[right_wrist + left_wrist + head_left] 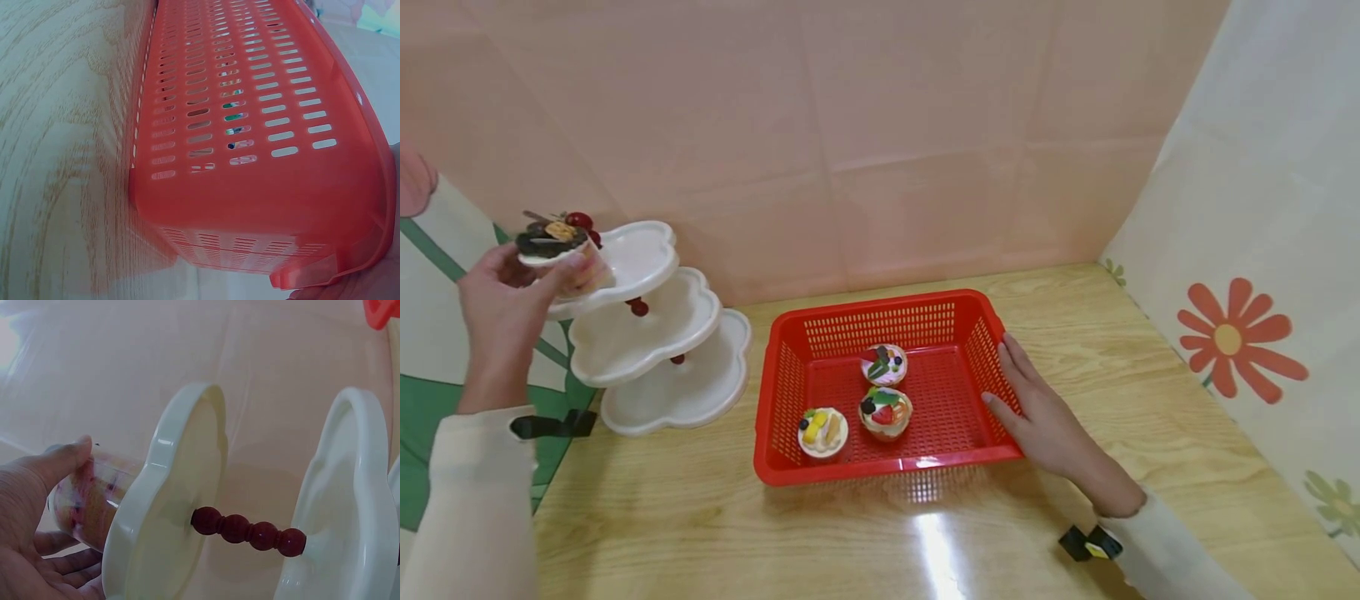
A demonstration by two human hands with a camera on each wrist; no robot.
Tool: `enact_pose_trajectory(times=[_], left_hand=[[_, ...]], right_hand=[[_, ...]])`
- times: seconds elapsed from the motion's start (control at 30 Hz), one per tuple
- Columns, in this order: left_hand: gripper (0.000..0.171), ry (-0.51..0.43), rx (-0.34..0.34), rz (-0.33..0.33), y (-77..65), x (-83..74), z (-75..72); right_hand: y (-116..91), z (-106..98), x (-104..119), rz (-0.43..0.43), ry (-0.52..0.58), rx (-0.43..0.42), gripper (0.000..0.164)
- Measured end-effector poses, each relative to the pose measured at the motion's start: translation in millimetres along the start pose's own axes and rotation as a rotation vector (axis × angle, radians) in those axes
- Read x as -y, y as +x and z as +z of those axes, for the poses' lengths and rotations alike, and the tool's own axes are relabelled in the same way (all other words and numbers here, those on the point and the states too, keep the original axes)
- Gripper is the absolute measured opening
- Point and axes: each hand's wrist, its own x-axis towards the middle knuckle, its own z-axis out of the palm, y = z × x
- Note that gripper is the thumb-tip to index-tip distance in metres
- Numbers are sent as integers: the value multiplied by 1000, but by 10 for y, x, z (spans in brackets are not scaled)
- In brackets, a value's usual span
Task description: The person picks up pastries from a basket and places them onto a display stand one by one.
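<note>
In the head view my left hand [508,304] holds a dessert cup [553,242] with dark chocolate, a biscuit-like piece and red cherries on top. The cup is at the upper tier of a white three-tier cake stand [647,333]. Its clear, pink-streaked side [94,506] shows in the left wrist view, thumb across it; whether its base touches the tier is hidden. My right hand [1048,421] rests on the right rim of a red plastic basket [880,475], fingers fairly straight and thumb reaching inward. Three cupcakes [886,412] with fruit toppings sit in the basket.
The basket stands on a wood-grain table [715,517], right of the stand. Red beads [250,532] form the post between tiers. A pink cloth backdrop [917,167] rises behind, and a flower-printed white sheet [1285,217] borders the right side.
</note>
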Motion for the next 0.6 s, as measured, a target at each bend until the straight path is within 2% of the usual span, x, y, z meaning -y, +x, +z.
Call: enact_pose_trajectory(times=[0.6], left_hand=[[73, 99, -13, -53, -7, 51, -42]], right_hand=[[-2, 10, -9, 7, -5, 1, 80]])
